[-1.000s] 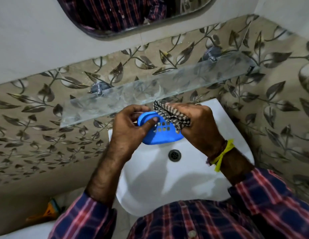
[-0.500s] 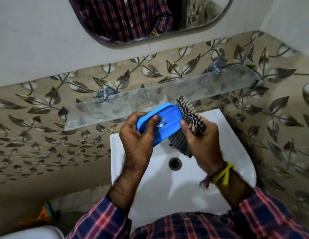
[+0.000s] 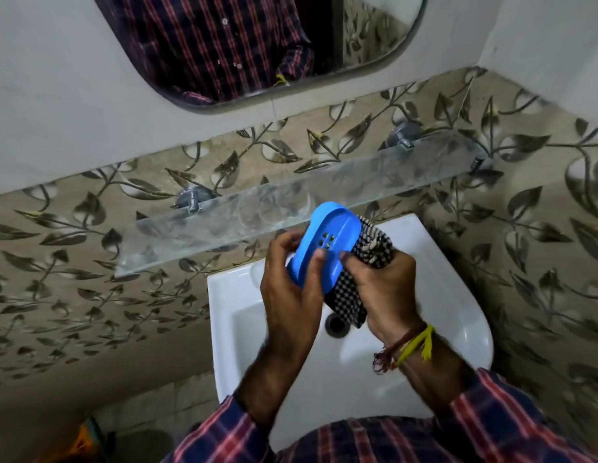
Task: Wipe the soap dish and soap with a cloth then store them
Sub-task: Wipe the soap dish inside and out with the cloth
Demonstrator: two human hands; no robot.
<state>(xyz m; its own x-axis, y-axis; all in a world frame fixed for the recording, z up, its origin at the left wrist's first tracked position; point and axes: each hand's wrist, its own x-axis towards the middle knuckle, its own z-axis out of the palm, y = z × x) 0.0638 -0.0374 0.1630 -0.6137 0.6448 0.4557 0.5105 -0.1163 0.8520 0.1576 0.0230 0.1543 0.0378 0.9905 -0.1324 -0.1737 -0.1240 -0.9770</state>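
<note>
A blue plastic soap dish (image 3: 334,235) with small drain holes is tilted on its side above the white sink (image 3: 457,315). My left hand (image 3: 287,295) grips its lower end, thumb on the face with the holes. My right hand (image 3: 381,289) holds a black-and-white checked cloth (image 3: 374,248) bunched against the dish's right and back side; part of the cloth hangs down towards the drain (image 3: 336,324). No soap is visible.
A glass shelf (image 3: 224,225) on two metal brackets runs along the leaf-patterned tile wall just behind the dish. A mirror (image 3: 257,45) hangs above it. Something orange (image 3: 84,439) lies on the floor at the lower left.
The dish has turned from lying flat with its basket side up to standing tilted on its side. The cloth has gone from the dish's top to its back and right side.
</note>
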